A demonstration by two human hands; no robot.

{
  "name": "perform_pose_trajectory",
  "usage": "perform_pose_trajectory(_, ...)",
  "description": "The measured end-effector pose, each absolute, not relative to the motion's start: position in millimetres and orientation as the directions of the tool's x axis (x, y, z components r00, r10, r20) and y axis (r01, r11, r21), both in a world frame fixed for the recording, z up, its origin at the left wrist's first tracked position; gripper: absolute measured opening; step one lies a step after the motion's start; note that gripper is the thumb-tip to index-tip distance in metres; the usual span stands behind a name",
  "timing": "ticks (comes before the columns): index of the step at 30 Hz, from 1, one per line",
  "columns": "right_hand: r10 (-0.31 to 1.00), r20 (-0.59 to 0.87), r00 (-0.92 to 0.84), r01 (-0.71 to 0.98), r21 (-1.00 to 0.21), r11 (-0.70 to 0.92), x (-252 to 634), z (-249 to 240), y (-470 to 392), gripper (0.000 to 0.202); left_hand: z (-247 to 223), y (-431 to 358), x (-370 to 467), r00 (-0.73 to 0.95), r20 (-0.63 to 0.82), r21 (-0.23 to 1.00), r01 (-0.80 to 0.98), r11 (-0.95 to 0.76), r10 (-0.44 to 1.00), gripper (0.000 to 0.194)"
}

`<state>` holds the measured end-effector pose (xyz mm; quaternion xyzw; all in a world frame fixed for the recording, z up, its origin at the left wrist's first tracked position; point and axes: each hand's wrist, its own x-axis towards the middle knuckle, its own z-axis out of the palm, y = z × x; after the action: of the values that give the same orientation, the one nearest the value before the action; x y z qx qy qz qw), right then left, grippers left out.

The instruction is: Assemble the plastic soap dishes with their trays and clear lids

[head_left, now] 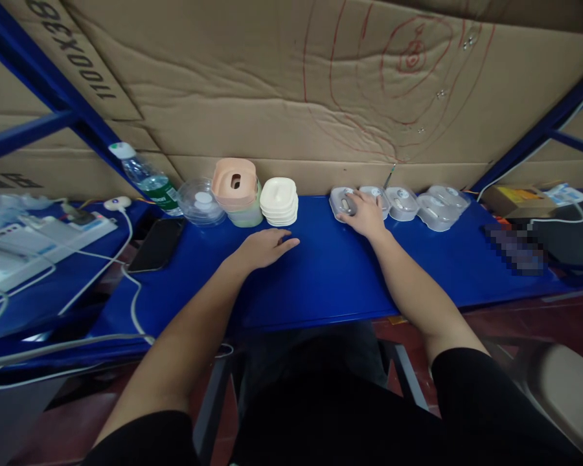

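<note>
Head view: at the back of the blue table (315, 285) stands a row of clear plastic containers (402, 204), right of the stacked cream lids (278, 202). Your left hand (267, 248) is relaxed, empty, near the lids; your right hand (364, 213) covers the leftmost container (337, 199), grip impossible to tell. Support its rim evenly; thin plastic may flex.

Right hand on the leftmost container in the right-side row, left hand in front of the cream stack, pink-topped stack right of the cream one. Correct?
No: the head view shows the pink-topped stack left of the cream stack. The rest stands: right hand on the row's leftmost container, left hand in front of the cream stack.
</note>
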<state>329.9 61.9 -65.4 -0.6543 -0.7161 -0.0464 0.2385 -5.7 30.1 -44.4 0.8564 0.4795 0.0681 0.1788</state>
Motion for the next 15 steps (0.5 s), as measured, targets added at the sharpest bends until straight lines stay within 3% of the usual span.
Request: perform_pose_trajectory(15, 0.941, 0.332, 0.064, 0.946, -0.32, 0.048, 370.7, -55.3, 61.2, 0.074, -44.8, 29.9, -6.8, 0.544, -0.066, 0.358, 0.796, -0.489, 0.837, 0.077)
